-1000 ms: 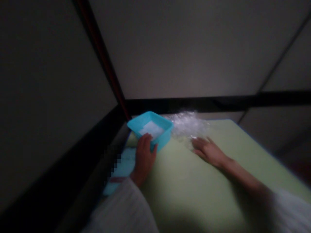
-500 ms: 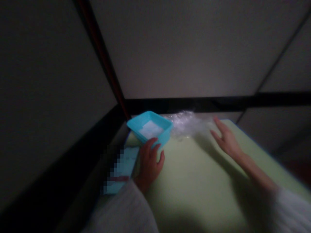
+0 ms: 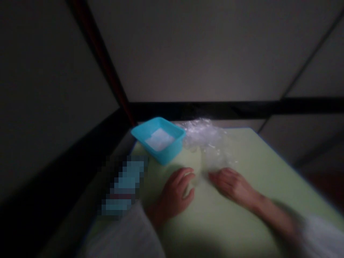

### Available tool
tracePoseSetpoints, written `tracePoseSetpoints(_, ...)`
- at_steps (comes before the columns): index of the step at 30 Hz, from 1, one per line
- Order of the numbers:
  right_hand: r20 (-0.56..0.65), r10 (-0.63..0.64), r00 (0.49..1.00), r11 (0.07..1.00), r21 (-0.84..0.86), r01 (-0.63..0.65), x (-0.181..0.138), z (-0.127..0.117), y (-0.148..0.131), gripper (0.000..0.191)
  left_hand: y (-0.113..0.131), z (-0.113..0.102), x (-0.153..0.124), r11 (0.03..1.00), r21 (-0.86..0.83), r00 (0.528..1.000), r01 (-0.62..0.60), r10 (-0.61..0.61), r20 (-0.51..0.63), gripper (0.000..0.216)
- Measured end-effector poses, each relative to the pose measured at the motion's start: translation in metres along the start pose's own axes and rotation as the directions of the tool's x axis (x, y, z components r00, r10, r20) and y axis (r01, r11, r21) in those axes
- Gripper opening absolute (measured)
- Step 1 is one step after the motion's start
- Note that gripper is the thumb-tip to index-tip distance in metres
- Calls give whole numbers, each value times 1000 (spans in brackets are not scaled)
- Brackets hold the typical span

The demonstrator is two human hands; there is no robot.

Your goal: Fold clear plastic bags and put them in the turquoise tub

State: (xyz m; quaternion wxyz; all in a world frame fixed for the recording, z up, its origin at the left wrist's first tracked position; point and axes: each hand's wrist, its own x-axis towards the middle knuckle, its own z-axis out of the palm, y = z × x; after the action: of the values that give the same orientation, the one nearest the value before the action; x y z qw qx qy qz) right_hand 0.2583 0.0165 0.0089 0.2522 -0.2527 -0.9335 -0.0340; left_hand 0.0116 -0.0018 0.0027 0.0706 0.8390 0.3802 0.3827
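Observation:
In dim light, my left hand (image 3: 176, 191) and my right hand (image 3: 232, 184) rest close together on a pale green mat (image 3: 242, 222). Both have curled fingers pinching the near edge of a clear plastic bag (image 3: 200, 166). The bag trails back to a crumpled heap of clear plastic (image 3: 208, 138). A blue plastic tub (image 3: 169, 152) with something white inside stands just left of the heap, a hand's width beyond my left hand.
A light blue flat item (image 3: 122, 190), partly blurred out, lies at the mat's left edge beside my left sleeve. Grey partition walls with a black rail (image 3: 228, 107) close off the back and left. The mat's right edge (image 3: 282, 161) drops into darkness.
My left hand left the tub and came back toward me. My right hand swung out to the plastic heap, then drew back. Both now meet at the near edge of the plastic.

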Motion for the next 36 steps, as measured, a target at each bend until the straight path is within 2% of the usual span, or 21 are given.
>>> tracePoseSetpoints(2, 21, 14, 1000, 983, 185, -17, 5, -6, -13, 27, 6, -2, 1, 993, -119, 993, 13, 1, 116, 54)
tracePoseSetpoints(4, 86, 119, 989, 894, 423, -144, 9, -15, -24, 26, 11, -5, 0, 972, -234, 972, 21, 34, 231, 70)
tracePoseSetpoints(5, 113, 201, 973, 811, 538, -231, 11, -20, -28, 24, 13, -6, 0, 960, -278, 960, 36, 44, 277, 76)
tracePoseSetpoints(7, 184, 342, 921, 581, 730, -361, 11, -29, -32, 19, 17, -6, -4, 933, -342, 942, 113, 9, 336, 84)
tracePoseSetpoints(9, 250, 427, 869, 326, 854, -406, 11, -35, -31, 19, 20, -4, -8, 887, -395, 927, 240, -88, 365, 83)
tracePoseSetpoints(11, 286, 497, 819, 118, 913, -391, 11, -38, -27, 26, 22, 0, -9, 815, -456, 910, 358, -195, 367, 73)
tracePoseSetpoints(13, 296, 577, 761, -5, 933, -360, 11, -37, -22, 32, 24, 5, -8, 728, -523, 890, 443, -287, 355, 57)
tracePoseSetpoints(14, 300, 610, 734, -29, 934, -357, 11, -35, -19, 34, 25, 7, -5, 677, -557, 874, 482, -328, 358, 48)
tracePoseSetpoints(16, 304, 647, 699, -9, 920, -392, 11, -30, -12, 35, 26, 8, 0, 533, -626, 822, 569, -397, 409, 36)
tracePoseSetpoints(19, 319, 670, 670, 56, 878, -475, 10, -21, -3, 35, 27, 6, 9, 277, -697, 729, 662, -457, 510, 33)
tracePoseSetpoints(21, 393, 643, 657, -6, 861, -509, 11, -16, 0, 43, 24, 3, 12, 203, -712, 697, 673, -497, 517, 34)
tracePoseSetpoints(24, 518, 560, 647, -200, 842, -501, 12, -12, 0, 51, 17, 2, 13, 223, -705, 674, 673, -577, 461, 41)
tracePoseSetpoints(26, 534, 562, 632, -259, 839, -479, 11, -8, -1, 44, 12, 2, 12, 251, -693, 661, 676, -621, 421, 47)
tracePoseSetpoints(28, 496, 611, 617, -212, 853, -476, 9, -4, -2, 54, 8, 3, 11, 280, -674, 658, 684, -636, 403, 50)
tracePoseSetpoints(31, 399, 681, 614, -63, 867, -494, 5, 1, 1, 76, 6, 4, 10, 300, -643, 655, 704, -625, 425, 49)
tracePoseSetpoints(36, 321, 735, 597, 143, 787, -600, 2, -5, 11, 74, 4, 4, 9, 302, -608, 620, 734, -662, 420, 50)
